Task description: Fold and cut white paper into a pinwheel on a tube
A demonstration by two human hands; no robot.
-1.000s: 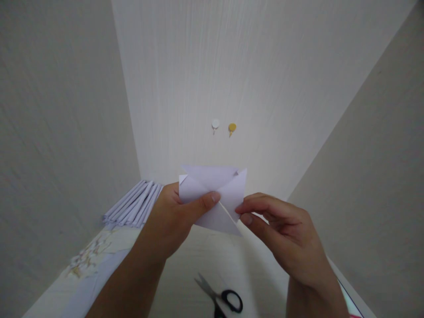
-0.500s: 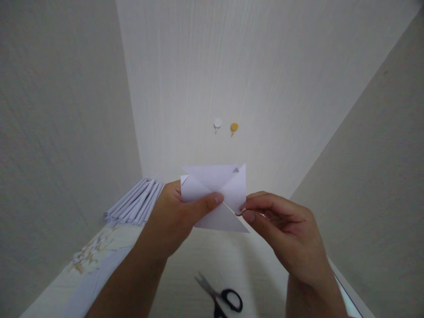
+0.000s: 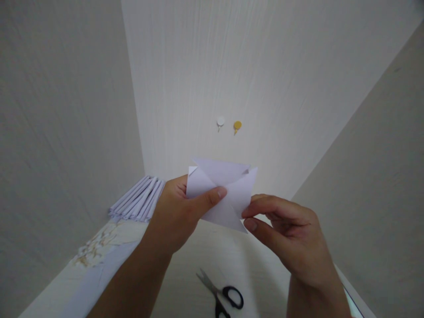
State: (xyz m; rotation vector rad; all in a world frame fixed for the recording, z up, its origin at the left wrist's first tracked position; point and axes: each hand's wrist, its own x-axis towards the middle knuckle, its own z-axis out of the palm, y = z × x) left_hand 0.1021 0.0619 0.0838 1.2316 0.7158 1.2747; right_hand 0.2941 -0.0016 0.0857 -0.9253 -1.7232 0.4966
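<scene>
A white paper pinwheel with folded flaps is held up in front of me. My left hand grips it from the left, the thumb pressed on its centre and the other fingers hidden behind the paper. My right hand is at its lower right edge. The index fingertip touches the edge there, and the thumb is slightly apart below it. Black-handled scissors lie on the table below the hands, blades pointing away to the left.
Rolled white paper sticks are stacked at the left of the table. Nearer me lie a pile of thin pale pieces and white paper sheets. A white hook and a yellow hook are on the back wall.
The pinwheel has tilted clockwise and shifted slightly right with my left hand. My right finger and thumb have parted from their pinch on the lower right corner, which now lies flatter.
</scene>
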